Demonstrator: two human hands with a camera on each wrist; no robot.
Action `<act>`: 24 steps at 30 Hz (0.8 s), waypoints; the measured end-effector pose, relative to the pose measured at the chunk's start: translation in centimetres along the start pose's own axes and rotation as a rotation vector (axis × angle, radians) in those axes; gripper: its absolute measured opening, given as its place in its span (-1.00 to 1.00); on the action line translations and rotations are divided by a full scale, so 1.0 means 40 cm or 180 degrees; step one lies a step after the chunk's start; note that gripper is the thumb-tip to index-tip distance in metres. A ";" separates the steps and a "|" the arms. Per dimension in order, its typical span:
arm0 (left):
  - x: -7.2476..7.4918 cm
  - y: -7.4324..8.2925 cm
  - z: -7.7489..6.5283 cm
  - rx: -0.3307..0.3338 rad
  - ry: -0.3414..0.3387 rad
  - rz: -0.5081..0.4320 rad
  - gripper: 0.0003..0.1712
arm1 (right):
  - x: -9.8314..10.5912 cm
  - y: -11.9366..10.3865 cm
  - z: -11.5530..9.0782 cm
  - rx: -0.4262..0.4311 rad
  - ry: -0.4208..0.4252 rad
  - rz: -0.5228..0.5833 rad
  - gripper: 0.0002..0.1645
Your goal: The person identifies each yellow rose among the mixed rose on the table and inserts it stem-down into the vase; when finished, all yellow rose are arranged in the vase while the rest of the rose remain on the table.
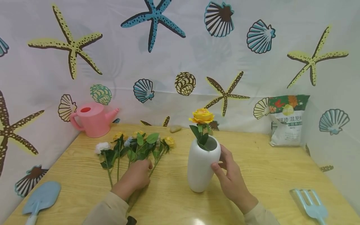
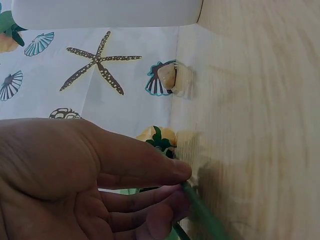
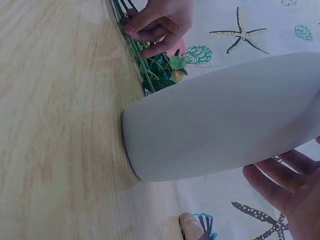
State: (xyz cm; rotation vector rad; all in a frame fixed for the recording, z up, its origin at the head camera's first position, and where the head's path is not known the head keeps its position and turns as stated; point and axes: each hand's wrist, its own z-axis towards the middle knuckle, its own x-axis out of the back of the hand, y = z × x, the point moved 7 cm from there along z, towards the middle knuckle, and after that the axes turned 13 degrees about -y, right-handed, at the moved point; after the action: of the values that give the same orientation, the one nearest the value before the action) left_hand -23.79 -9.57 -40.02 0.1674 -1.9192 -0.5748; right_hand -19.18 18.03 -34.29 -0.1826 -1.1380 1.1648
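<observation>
My left hand (image 1: 135, 175) is over several artificial flowers lying on the table, among them a yellow rose (image 1: 169, 142) and a white flower (image 1: 102, 147). In the left wrist view its thumb and forefinger pinch a green stem (image 2: 207, 216); which bloom tops it I cannot tell. With its thumb and fingers, my right hand (image 1: 232, 179) holds the right side of a white vase (image 1: 199, 172), which stands on the table. A single yellow rose (image 1: 202, 116) with leaves rises from the vase's mouth. The lower part of that stem is hidden inside.
A pink watering can (image 1: 95, 122) stands at the back left, a fertilizer bag (image 1: 288, 125) at the back right. A blue shovel (image 1: 43, 197) lies front left, a blue hand fork (image 1: 310, 203) front right. Behind the vase, a stone (image 1: 175, 128) sits by the patterned curtain (image 1: 168, 72).
</observation>
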 end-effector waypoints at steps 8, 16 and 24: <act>0.022 0.009 -0.024 -0.0053 0.0002 -0.0530 -0.47 | 0.001 -0.001 -0.002 0.0041 0.0016 -0.0034 -0.31; 0.064 0.042 -0.047 -0.0489 0.0042 -0.1211 -0.50 | 0.001 -0.006 0.001 0.0092 0.0049 -0.0047 -0.32; 0.117 0.096 -0.068 -0.0933 0.0402 -0.2434 -0.41 | 0.002 -0.007 0.000 0.0104 0.0094 -0.0057 -0.33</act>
State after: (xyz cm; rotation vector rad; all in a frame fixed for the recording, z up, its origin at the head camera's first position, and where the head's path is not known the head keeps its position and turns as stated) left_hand -22.75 -8.82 -33.51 0.7438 -1.5860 -1.3056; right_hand -19.02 17.97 -34.07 -0.1636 -1.0919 1.1605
